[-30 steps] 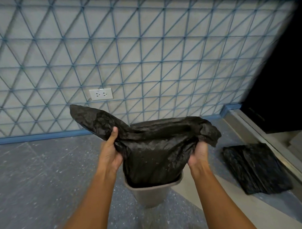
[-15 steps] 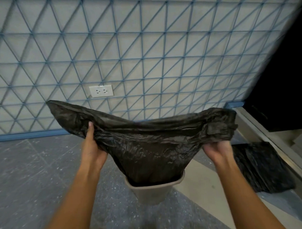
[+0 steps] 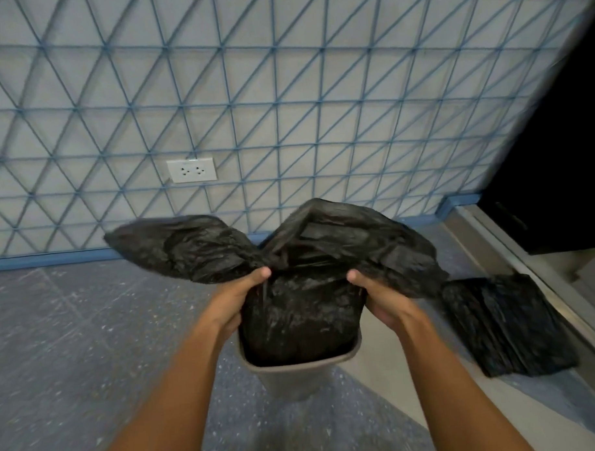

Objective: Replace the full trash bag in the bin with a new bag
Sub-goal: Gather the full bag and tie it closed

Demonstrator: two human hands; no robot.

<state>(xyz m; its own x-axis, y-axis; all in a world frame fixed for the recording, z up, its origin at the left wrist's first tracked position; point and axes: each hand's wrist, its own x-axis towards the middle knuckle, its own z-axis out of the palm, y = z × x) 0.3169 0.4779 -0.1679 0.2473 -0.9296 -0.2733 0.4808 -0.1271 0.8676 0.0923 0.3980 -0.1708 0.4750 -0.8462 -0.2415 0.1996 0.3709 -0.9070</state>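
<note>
— Speckled grey floor [image 3: 74, 334] runs up to a pale wall [image 3: 284, 90] crossed with a blue triangle grid, and a white double socket [image 3: 191, 169] sits on that wall at about ten o'clock from the bin.

— Where is the bin?

— Dead centre, low in the view. It is a small grey-brown waste bin [image 3: 294, 377] standing on the floor, and the black trash bag [image 3: 299, 313] sits in it, its bulging body rising above the rim.

— How does the bag look?

— Crinkled, glossy black plastic. Its top is gathered into two loose flaps: one flares toward nine o'clock, the other humps up at twelve and trails toward three.

— And the hands?

— The left hand [image 3: 236, 295] grips the gathered plastic at the base of the left flap, thumb on top. The right hand [image 3: 376, 293] clutches the plastic under the right flap, fingers curled round it. Both hold the bag's neck just above the bin.

— Anything else?

— At three o'clock, lying flat on the floor, is a folded black bag [image 3: 505, 326], beside a metal door threshold [image 3: 544, 284] and a dark doorway [image 3: 556, 132].
</note>
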